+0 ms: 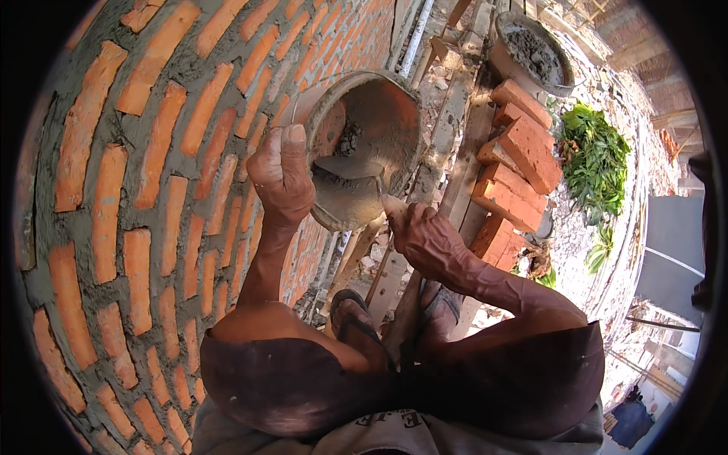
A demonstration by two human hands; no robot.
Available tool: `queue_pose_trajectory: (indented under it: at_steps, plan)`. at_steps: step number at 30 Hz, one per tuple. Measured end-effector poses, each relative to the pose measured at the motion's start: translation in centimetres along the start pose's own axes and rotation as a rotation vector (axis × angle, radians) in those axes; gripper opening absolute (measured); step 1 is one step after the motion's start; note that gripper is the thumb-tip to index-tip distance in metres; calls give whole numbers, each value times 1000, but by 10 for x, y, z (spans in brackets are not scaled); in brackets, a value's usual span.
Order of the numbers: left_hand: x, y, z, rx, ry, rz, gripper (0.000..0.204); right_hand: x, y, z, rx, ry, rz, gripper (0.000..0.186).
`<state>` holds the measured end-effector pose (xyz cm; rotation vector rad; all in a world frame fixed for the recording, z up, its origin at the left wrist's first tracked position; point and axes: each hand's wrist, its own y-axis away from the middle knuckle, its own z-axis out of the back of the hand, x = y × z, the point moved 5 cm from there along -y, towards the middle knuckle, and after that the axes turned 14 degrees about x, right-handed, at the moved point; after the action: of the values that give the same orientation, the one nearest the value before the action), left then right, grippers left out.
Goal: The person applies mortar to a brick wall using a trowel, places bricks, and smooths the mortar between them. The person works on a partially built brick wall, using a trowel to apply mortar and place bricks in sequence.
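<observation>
A mortar-smeared bucket (394,114) is tipped so that its mouth shows, with wet grey mortar clinging to the inside. My left hand (282,174) is closed at the left side of the bucket, by its rim and thin wire handle; which of the two the fingers grip is hard to tell. In my right hand (431,239) is a trowel, its handle mostly hidden by the fingers. The trowel's blade (349,167) lies inside the bucket's mouth, against the mortar near the lower wall.
A brick wall (155,144) with grey mortar joints rises close on the left. Wooden planks (462,144) run under my sandalled feet (356,326). To the right are stacked bricks (523,152), a mortar-filled tub (531,57) and a heap of green leaves (595,159).
</observation>
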<state>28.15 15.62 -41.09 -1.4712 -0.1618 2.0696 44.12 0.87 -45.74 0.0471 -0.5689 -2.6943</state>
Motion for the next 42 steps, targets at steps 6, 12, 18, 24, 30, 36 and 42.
queue_pose_trajectory:
  at_steps: [6,12,18,24,30,36,42]
  plan:
    - [1,-1,-4,-4,-158,-108,32,1,4,12,-184,18,-159,37]
    - [10,3,-6,25,-96,-5,32,-6,4,7,-166,-26,-169,42]
    - [2,1,-10,37,-69,31,35,-9,-1,-7,-84,-45,-131,54]
    - [2,2,-10,42,-57,14,35,-4,0,-8,-24,-209,-108,67]
    - [12,4,-3,7,-119,57,32,-7,12,-2,-195,-354,-18,62]
    - [14,6,-10,-74,-96,-58,33,-6,13,-10,-174,-650,-17,66]
    - [21,15,-19,72,-95,25,32,-1,7,-17,17,-448,3,66]
